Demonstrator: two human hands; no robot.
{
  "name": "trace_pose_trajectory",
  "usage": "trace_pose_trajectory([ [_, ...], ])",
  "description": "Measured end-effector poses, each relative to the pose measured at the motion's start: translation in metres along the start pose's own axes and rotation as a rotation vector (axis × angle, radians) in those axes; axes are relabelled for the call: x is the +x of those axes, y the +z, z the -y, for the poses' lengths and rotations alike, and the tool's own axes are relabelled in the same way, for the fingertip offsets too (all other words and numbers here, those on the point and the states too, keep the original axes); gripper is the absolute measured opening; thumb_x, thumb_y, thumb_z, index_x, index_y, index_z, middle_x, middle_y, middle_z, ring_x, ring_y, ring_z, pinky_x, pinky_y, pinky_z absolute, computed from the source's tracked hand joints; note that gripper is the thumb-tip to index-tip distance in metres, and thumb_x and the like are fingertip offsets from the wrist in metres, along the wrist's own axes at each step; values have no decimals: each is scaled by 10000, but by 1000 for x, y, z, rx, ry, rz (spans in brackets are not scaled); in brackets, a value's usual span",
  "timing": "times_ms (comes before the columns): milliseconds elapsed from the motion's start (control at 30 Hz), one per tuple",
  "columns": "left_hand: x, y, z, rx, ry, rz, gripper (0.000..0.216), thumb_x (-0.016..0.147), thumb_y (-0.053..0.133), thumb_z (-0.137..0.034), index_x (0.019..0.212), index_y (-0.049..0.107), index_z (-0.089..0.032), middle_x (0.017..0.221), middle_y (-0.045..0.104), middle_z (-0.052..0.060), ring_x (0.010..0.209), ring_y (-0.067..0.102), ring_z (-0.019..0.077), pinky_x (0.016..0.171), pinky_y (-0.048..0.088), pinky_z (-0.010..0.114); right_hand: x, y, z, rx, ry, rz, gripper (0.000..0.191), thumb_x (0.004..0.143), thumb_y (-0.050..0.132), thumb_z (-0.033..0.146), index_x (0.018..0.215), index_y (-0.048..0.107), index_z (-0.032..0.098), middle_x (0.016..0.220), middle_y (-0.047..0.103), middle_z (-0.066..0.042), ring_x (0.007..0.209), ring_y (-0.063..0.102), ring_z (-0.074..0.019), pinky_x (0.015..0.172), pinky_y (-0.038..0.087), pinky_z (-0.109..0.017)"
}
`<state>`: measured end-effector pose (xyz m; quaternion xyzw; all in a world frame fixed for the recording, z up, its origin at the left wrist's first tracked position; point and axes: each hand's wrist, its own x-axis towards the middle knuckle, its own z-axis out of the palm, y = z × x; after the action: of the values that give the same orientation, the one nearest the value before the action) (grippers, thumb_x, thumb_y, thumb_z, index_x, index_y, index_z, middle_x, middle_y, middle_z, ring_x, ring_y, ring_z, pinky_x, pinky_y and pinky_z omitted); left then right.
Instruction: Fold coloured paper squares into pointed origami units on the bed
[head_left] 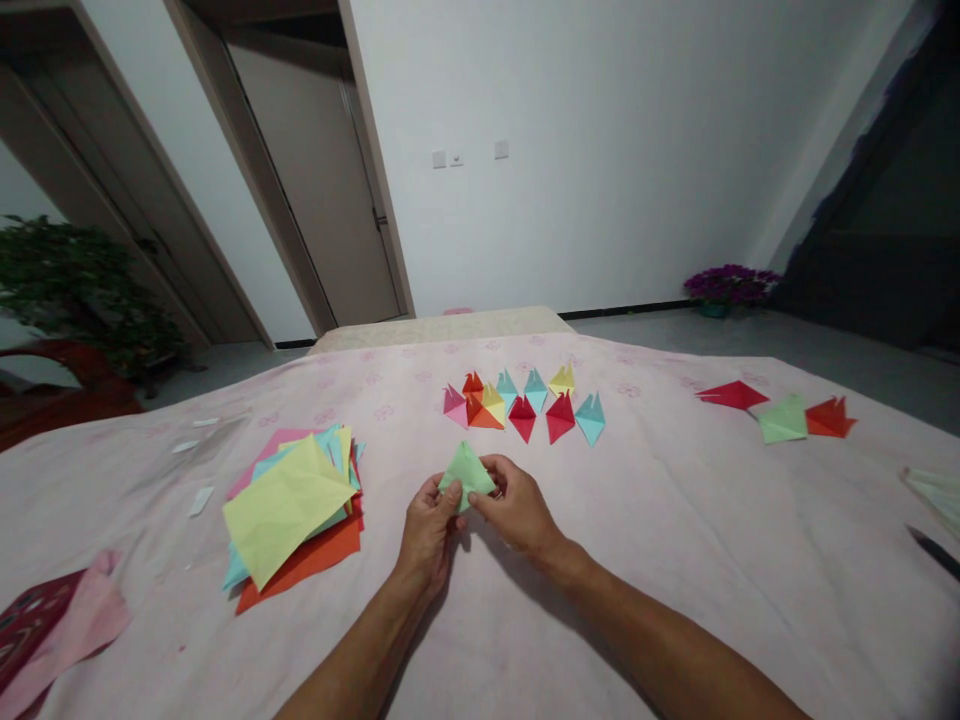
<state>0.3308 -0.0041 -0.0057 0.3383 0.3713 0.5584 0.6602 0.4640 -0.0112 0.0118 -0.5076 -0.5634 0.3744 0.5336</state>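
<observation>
A light green folded paper is held just above the pink cloth-covered table, pointed tip up. My left hand pinches its lower left edge. My right hand pinches its right side, fingers closed on the paper. Just beyond the hands lies a row of several finished folded paper shapes in pink, orange, yellow, blue and red.
A stack of flat coloured paper sheets, yellow on top, lies to the left. Three folded pieces, red, green and orange, sit at the far right. A dark tool and pale paper are at the right edge. White scraps lie far left.
</observation>
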Motion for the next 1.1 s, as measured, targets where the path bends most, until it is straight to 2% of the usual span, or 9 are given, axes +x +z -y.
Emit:
trace_pose_trajectory([
  [133, -2, 1, 0, 139, 94, -72, 603, 661, 822, -374, 1170, 572, -171, 930, 663, 45, 624, 591, 99, 487, 451, 178, -1, 0, 1, -52, -26, -55, 304, 706, 577, 148, 997, 653, 187, 879, 710, -18, 708, 629, -159, 624, 487, -260],
  [333, -10, -2, -1, 501, 464, -214, 412, 708, 777, -249, 1090, 621, -237, 1191, 601, 77, 969, 613, 197, 713, 522, 255, -3, -3, 9, -181, -88, -130, 281, 722, 560, 163, 986, 649, 201, 865, 706, -14, 673, 626, -160, 636, 492, -272],
  [433, -15, -2, -2, 617, 584, -96, 395, 736, 757, -212, 1116, 656, -253, 1236, 597, 94, 1146, 561, 256, 878, 510, 330, -2, -1, 5, -120, -44, -184, 299, 708, 577, 173, 1003, 625, 197, 824, 694, -12, 665, 630, -165, 614, 497, -268],
  [533, -18, -2, 0, 673, 622, 35, 462, 727, 762, -164, 1168, 664, -263, 1310, 588, 101, 1277, 491, 280, 1089, 382, 411, -3, 2, 1, -18, 1, -190, 365, 689, 573, 158, 1051, 598, 193, 802, 682, -8, 668, 634, -168, 604, 500, -264],
  [600, -18, -2, 3, 663, 596, 51, 484, 725, 764, -154, 1186, 658, -260, 1305, 602, 97, 1274, 502, 269, 1121, 348, 409, -5, 4, 1, -11, 10, -170, 394, 679, 562, 145, 1069, 589, 195, 777, 669, 1, 650, 625, -162, 593, 494, -258],
  [667, -18, -1, 5, 608, 515, 62, 512, 720, 773, -166, 1208, 641, -249, 1287, 617, 98, 1231, 541, 259, 1083, 396, 385, -6, 5, 4, -80, 5, -158, 406, 670, 560, 136, 1070, 594, 202, 748, 650, 15, 641, 615, -156, 593, 483, -252],
  [867, -16, 6, 8, 239, 139, 140, 449, 804, 728, -351, 1196, 578, -191, 1117, 691, 113, 944, 677, 218, 765, 559, 310, -7, -2, 16, -354, -39, -182, 401, 719, 572, 166, 1114, 614, 224, 704, 608, 38, 609, 579, -133, 584, 449, -232],
  [967, -12, 7, 7, 46, 50, 115, 471, 816, 718, -415, 1193, 573, -173, 1124, 675, 120, 866, 674, 180, 618, 542, 225, -8, -4, 18, -398, -109, -193, 405, 728, 574, 153, 1125, 609, 225, 707, 606, 38, 616, 584, -131, 586, 455, -227],
  [1100, -5, 3, 6, -121, -90, 112, 486, 735, 813, -372, 1119, 611, -154, 943, 680, 50, 621, 597, 69, 473, 460, 131, -11, -3, 16, -428, -251, -186, 394, 727, 587, 121, 1108, 613, 214, 756, 620, 19, 668, 605, -137, 607, 475, -232],
])
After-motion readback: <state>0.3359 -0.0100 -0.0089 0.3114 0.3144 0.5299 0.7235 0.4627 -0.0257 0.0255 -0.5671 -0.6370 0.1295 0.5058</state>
